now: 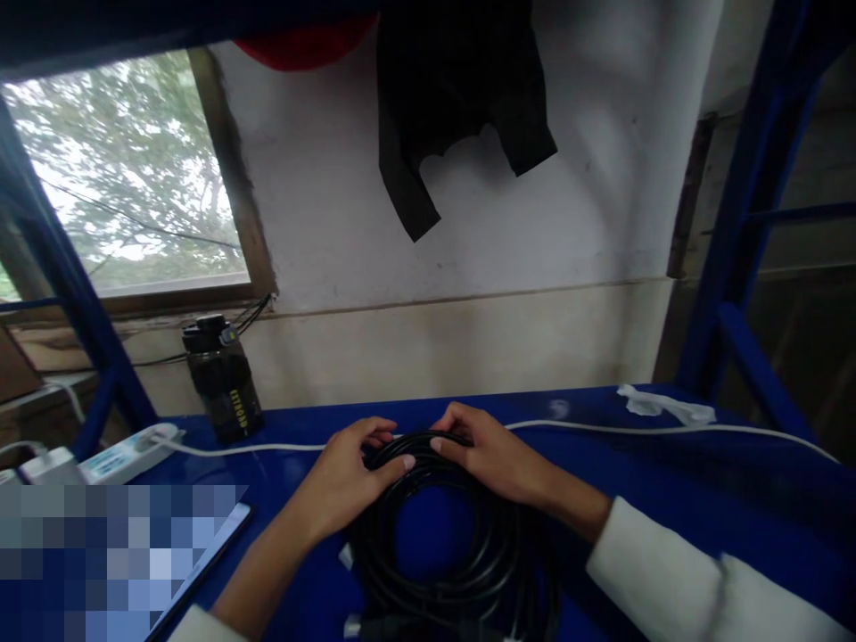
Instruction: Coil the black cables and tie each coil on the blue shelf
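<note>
A coil of black cable (505, 566) lies on the blue tabletop (300, 571), and connector ends (374, 627) show at its near side. My left hand (351, 468) grips the far left part of the coil, thumb on top and fingers curled behind it. On the far right part, my right hand (491, 453) holds the loops between thumb and bent fingers. The two hands are a short way apart. Some fingertips are hidden behind the cable.
At the left stand a dark bottle (224, 383) and a white power strip (134, 453), whose white cord (575, 425) runs behind my hands. A phone or tablet (231, 526), partly pixelated, lies front left. Crumpled plastic (665, 407) sits back right. Blue posts (749, 205) flank the table.
</note>
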Available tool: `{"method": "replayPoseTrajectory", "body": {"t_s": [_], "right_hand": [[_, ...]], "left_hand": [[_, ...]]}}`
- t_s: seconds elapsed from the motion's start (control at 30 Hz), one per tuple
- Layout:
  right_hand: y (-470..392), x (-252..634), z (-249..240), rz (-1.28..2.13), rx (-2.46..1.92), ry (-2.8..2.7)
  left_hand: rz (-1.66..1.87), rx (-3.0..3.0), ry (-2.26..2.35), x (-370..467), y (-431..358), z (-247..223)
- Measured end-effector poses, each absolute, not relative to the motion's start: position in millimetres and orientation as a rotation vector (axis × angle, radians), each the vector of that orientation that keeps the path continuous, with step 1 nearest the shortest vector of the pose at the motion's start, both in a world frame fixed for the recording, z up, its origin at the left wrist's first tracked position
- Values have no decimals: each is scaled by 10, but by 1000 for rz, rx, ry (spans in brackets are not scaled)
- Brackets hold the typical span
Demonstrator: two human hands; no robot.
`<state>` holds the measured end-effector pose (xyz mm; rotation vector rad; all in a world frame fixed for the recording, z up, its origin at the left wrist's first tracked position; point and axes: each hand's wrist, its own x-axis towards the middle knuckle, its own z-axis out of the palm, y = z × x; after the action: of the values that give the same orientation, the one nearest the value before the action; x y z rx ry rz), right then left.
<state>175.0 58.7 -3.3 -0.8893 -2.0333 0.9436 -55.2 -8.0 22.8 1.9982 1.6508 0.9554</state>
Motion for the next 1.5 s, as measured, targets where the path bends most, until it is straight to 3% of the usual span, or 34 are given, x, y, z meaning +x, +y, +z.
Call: {"method": "replayPoseTrajectory", "body": {"t_s": [0.37,1.5], "right_hand": [[476,1790,-2,950,-931,-2048],[335,1737,86,664,-1193,-2034]], "left_hand": [[800,2008,1695,-583,-174,240],[952,1860,1547,-498,-200,300]]}}
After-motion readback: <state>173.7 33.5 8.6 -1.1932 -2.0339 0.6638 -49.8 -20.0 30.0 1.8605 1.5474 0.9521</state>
